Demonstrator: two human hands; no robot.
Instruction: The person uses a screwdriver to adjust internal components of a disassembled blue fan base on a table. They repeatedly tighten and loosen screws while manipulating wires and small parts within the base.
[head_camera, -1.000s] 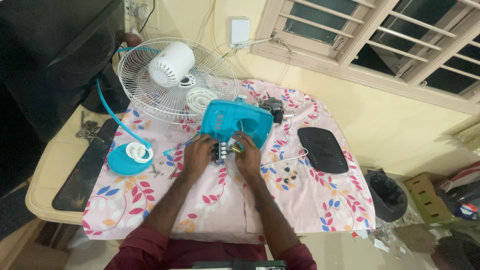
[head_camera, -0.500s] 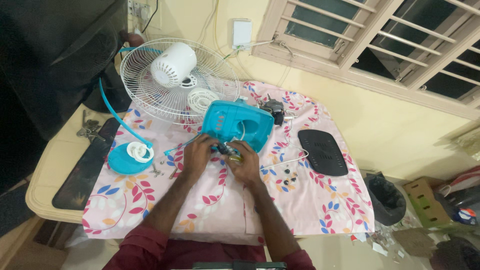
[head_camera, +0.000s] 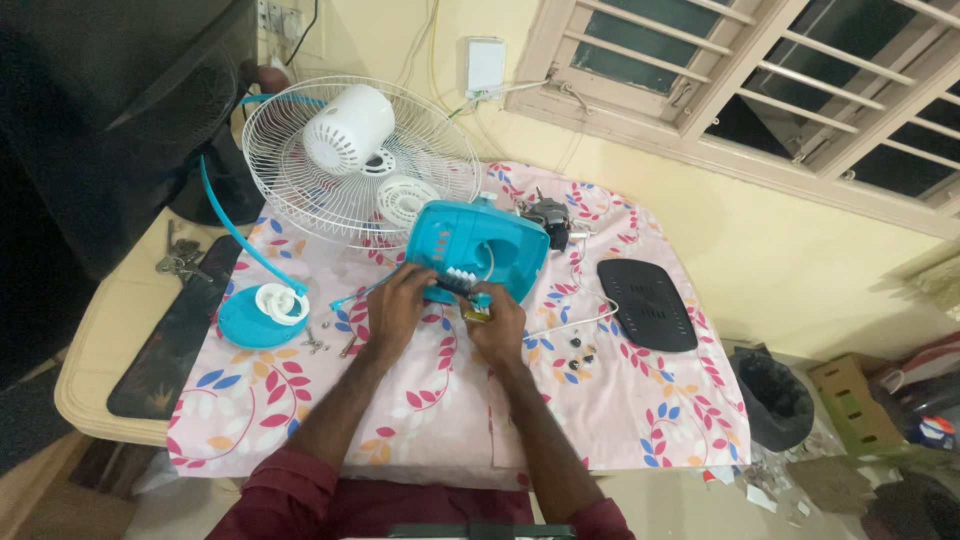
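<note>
Counter w/ floral cloth under a window. Teal fan base lies straight ahead of both hands, long axis left-right. Left hand fingers pressed on its near edge; right hand pinches a small part just below it. Left is nearer.

I see my two arms bare from the wrists up past the elbows. Dark maroon sleeves are pushed up near the bottom edge of the view. My left hand and right hand wear no gloves, rings or watch.
</note>
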